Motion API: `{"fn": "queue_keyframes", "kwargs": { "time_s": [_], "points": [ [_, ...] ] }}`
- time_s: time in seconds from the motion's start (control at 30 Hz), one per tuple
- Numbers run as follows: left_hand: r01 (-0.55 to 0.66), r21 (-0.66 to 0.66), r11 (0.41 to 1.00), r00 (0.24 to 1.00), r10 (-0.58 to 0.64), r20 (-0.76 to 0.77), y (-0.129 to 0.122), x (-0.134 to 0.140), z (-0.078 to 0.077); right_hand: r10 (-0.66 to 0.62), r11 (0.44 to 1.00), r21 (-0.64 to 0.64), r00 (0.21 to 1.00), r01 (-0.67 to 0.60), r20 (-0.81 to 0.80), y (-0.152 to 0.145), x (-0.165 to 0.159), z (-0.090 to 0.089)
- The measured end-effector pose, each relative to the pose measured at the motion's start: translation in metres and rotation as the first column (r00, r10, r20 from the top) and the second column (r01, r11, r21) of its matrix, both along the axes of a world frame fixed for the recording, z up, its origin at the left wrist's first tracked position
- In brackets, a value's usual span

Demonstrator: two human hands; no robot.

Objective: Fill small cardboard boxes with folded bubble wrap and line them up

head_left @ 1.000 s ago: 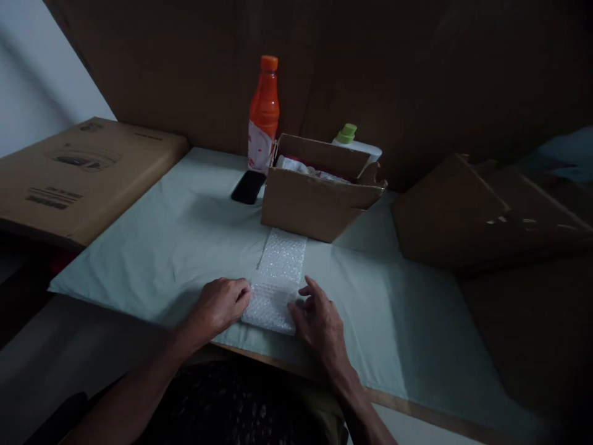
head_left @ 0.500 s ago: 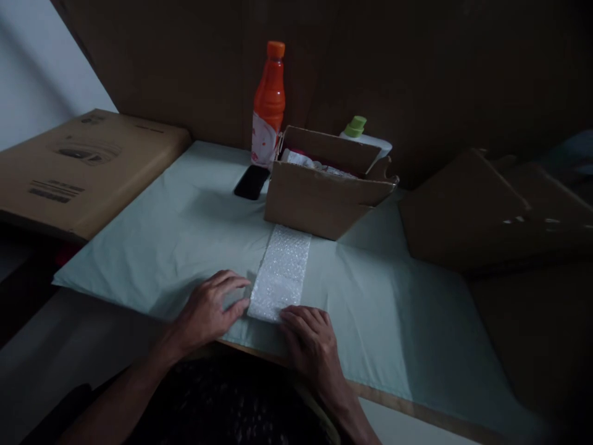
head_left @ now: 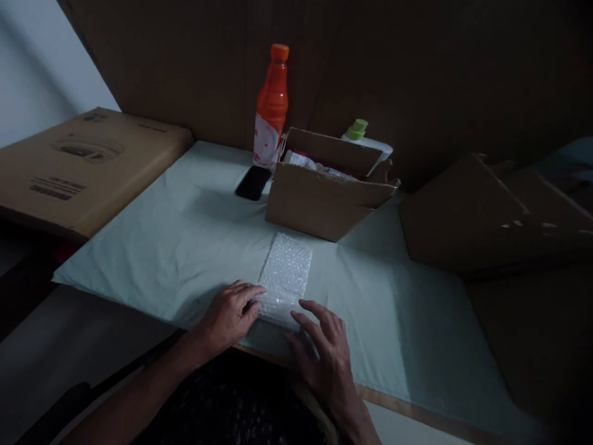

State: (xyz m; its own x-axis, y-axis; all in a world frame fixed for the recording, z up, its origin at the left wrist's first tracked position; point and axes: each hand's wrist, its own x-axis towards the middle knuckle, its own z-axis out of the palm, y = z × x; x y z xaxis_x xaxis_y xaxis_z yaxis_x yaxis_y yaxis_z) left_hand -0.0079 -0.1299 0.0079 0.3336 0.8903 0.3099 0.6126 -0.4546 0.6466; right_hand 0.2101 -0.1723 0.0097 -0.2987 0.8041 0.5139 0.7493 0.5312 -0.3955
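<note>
A strip of bubble wrap (head_left: 288, 262) lies on the pale green cloth, its near end folded or rolled over on itself close to the table's front edge. At the left side of that fold, the thumb and fingers of my left hand (head_left: 231, 312) are closed on the bubble wrap. My right hand (head_left: 324, 340) is open at the opposite corner, fingers spread and curved, with the fingertips at or just beside the wrap's right edge. Whatever may be inside the fold is hidden.
An open cardboard box (head_left: 319, 201) holding white packets stands just beyond the strip. Behind it are an orange bottle (head_left: 273, 99), a black phone (head_left: 252, 183) and a green-capped white bottle (head_left: 357, 130). A flat carton (head_left: 92, 167) lies left; more cardboard boxes (head_left: 463, 210) stand right.
The bubble wrap's near end has been folded over, so the strip looks shorter. My left hand has moved right onto it. My right hand has opened its fingers and shifted slightly right.
</note>
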Motion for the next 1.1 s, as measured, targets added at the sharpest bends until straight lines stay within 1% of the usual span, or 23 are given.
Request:
{"fn": "queue_keyframes", "kwargs": {
  "time_s": [0.1,0.17,0.23,0.3,0.33,0.4,0.47,0.53,0.6,0.63,0.7,0.77,0.87,0.9,0.93,1.0,1.03,1.07,1.1],
  "points": [
    [-0.071,0.040,0.997,0.997,0.072,-0.035,0.004,0.003,-0.006,0.052,0.998,-0.031,0.992,-0.049,0.117,0.003,-0.003,-0.002],
    [-0.091,0.081,0.993,0.995,0.093,-0.029,0.003,0.003,-0.006,0.055,0.998,-0.030,0.992,-0.052,0.114,0.008,-0.005,-0.004],
    [-0.034,0.125,0.992,0.999,0.037,-0.017,-0.001,0.001,-0.003,0.038,0.999,-0.010,0.998,-0.038,0.056,0.013,-0.007,-0.006],
    [0.064,0.143,0.988,0.998,-0.064,-0.006,-0.006,-0.004,0.001,0.049,0.999,-0.014,0.999,-0.049,-0.007,0.015,-0.006,-0.005],
    [0.099,0.142,0.985,0.995,-0.101,0.006,-0.008,-0.005,0.002,0.062,0.997,-0.035,0.998,-0.063,-0.032,0.016,-0.005,-0.005],
    [0.117,0.120,0.986,0.992,-0.122,0.034,-0.010,-0.007,0.003,0.074,0.992,-0.093,0.995,-0.081,-0.066,0.015,-0.001,-0.004],
    [0.088,0.083,0.993,0.995,-0.092,0.037,-0.006,-0.004,0.002,0.045,0.994,-0.100,0.997,-0.050,-0.059,0.014,0.003,-0.003],
    [0.042,0.051,0.998,0.999,-0.042,-0.005,0.002,0.002,0.000,-0.018,0.999,-0.030,1.000,0.017,-0.015,0.012,0.006,-0.003],
    [-0.011,0.033,0.999,0.998,0.013,-0.066,0.010,0.008,-0.002,-0.056,0.998,0.041,0.998,0.054,0.040,0.010,0.007,-0.002],
    [-0.038,0.029,0.999,0.995,0.041,-0.090,0.014,0.011,-0.003,-0.059,0.998,0.043,0.996,0.056,0.069,0.009,0.006,-0.002],
    [-0.077,0.040,0.996,0.991,0.081,-0.103,0.017,0.014,-0.004,-0.028,1.000,0.003,0.992,0.028,0.124,0.010,0.002,-0.002],
    [-0.058,0.071,0.996,0.995,0.063,-0.081,0.015,0.013,-0.003,0.004,1.000,-0.025,0.989,0.000,0.145,0.013,-0.002,-0.001],
    [0.067,0.093,0.993,0.997,-0.063,-0.045,0.003,0.006,0.002,0.020,1.000,0.003,0.997,-0.020,0.078,0.017,-0.004,0.001],
    [0.099,0.083,0.992,0.995,-0.097,-0.030,-0.002,0.003,0.004,0.034,0.999,-0.004,0.998,-0.034,0.043,0.017,-0.003,0.002],
    [0.112,0.066,0.991,0.994,-0.111,-0.013,-0.006,0.001,0.006,0.055,0.998,-0.039,0.998,-0.054,0.008,0.016,-0.002,0.003],
    [0.100,0.024,0.995,0.995,-0.100,0.016,-0.012,-0.003,0.009,0.078,0.987,-0.138,0.996,-0.084,-0.054,0.011,0.001,0.005],
    [0.085,0.005,0.996,0.996,-0.085,0.021,-0.014,-0.004,0.010,0.068,0.984,-0.160,0.995,-0.079,-0.070,0.009,0.003,0.005],
    [0.068,-0.010,0.998,0.998,-0.068,0.014,-0.014,-0.004,0.010,0.046,0.987,-0.151,0.996,-0.056,-0.072,0.006,0.005,0.005],
    [0.048,-0.014,0.999,0.999,-0.048,-0.003,-0.012,-0.002,0.009,0.015,0.994,-0.111,0.998,-0.022,-0.064,0.004,0.005,0.004]
  ]
}}
